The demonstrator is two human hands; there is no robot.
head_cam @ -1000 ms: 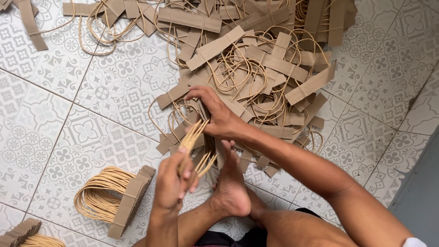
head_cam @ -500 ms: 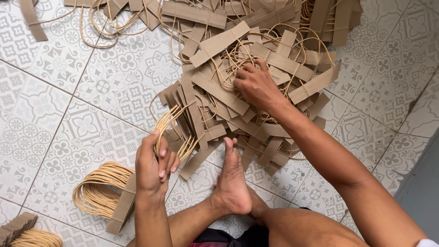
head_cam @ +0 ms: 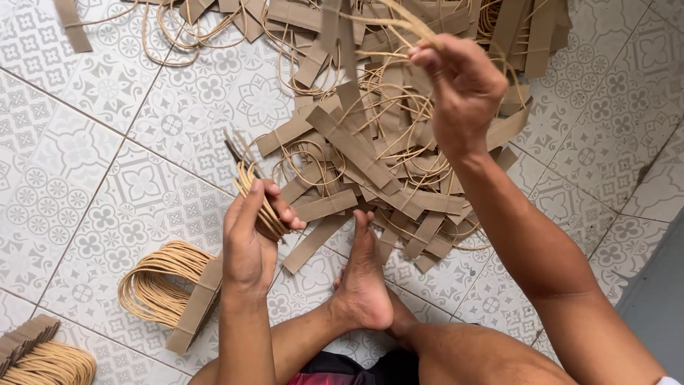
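A big loose pile of brown paper strips with tan twisted-cord loops (head_cam: 370, 150) lies on the patterned floor tiles in front of me. My right hand (head_cam: 459, 89) is raised over the pile, pinching one cord loop that hangs with its strip below the fingers. My left hand (head_cam: 251, 235) sits lower, near my foot, closed on a small bunch of cord handles stacked together, loops pointing up. My bare foot (head_cam: 363, 281) rests at the pile's near edge.
A neat stack of handles with its cords fanned out (head_cam: 167, 292) lies at my left on the tiles. Another stacked bundle (head_cam: 39, 353) shows at the bottom left corner. More strips and cords (head_cam: 164, 28) are scattered at the top left. A grey surface (head_cam: 659, 306) borders the right.
My right hand has risen from the pile, lifting one cord handle up with it. My left hand has kept hold of its bunch and stayed near my foot.
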